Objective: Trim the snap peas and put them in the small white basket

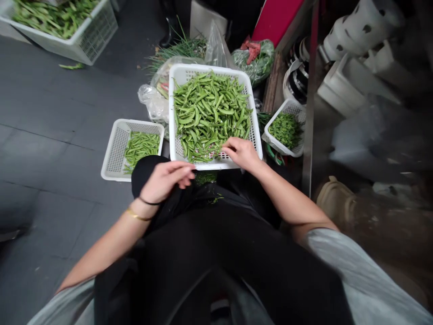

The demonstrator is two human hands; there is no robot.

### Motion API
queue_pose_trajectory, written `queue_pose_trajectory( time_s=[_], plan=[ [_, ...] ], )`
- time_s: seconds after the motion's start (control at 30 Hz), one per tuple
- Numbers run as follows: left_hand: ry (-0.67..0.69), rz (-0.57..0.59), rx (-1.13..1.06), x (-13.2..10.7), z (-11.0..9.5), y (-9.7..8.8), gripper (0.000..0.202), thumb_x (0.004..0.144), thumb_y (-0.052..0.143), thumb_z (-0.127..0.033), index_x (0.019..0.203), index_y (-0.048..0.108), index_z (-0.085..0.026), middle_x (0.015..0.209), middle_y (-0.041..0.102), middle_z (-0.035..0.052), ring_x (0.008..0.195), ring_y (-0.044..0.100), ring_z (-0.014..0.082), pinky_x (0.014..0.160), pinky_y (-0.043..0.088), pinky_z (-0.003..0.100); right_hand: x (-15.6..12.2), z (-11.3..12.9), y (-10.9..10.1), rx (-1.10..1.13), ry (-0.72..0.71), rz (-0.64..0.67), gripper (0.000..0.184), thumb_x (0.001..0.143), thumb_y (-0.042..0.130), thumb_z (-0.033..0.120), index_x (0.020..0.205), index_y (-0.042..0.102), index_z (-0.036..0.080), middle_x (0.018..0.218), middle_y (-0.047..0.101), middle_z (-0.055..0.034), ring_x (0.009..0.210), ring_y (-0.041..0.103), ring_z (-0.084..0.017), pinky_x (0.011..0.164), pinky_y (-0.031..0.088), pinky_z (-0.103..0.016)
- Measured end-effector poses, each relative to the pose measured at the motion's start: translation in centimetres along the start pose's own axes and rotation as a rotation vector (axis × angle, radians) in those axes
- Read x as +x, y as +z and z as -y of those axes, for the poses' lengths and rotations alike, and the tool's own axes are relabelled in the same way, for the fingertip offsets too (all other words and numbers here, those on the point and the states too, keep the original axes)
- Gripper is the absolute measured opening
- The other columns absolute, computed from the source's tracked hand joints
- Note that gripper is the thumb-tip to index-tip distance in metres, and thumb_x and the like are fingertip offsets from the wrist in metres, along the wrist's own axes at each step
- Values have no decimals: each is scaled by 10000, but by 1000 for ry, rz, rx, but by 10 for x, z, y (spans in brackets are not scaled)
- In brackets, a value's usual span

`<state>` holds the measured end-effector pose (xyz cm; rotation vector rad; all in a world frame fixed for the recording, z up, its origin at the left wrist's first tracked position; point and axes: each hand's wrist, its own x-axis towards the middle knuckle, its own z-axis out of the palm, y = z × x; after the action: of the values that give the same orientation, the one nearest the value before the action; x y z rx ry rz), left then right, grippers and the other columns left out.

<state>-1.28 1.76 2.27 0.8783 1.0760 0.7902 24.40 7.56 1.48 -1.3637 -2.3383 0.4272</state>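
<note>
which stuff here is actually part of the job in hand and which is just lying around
In use: right hand in the big pod basket; left hand; small pod basket.
Lying about: scraps basket, plastic bags, far basket.

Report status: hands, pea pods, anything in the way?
Right hand reaching into the pea pods in the big white basket. Left hand over the lap, fingers curled, hold unclear. Nothing blocking the basket.

green pea pods (pixel 209 115), heaped in white basket (pixel 256 135)
</note>
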Motion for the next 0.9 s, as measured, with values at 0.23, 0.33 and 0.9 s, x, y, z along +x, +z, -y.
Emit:
queue_pose_trajectory(
  time_s=[0.23,0.33,0.9],
  plan=[
    [-8,132,-410,23,13,56,359,683,764,-345,929,701,-93,572,604,-1,460,531,53,441,458,147,-49,55,-2,126,-432,-172,130,896,522,202,912,650,187,844,694,-53,783,640,-132,723,502,-240],
    [0,145,-381,27,4,53,317,673,775,-307,905,708,-102,665,634,9,446,516,36,418,449,139,-43,54,6,10,-506,-162,176,917,481,206,918,656,193,843,692,-58,804,642,-141,752,507,-259],
    [126,-179,-389,44,10,52,295,623,800,-296,848,708,-129,626,628,-11,480,557,60,483,505,167,-19,57,11,10,-129,-55,249,948,399,277,830,585,160,813,635,-77,763,570,-158,684,430,-265]
  ],
)
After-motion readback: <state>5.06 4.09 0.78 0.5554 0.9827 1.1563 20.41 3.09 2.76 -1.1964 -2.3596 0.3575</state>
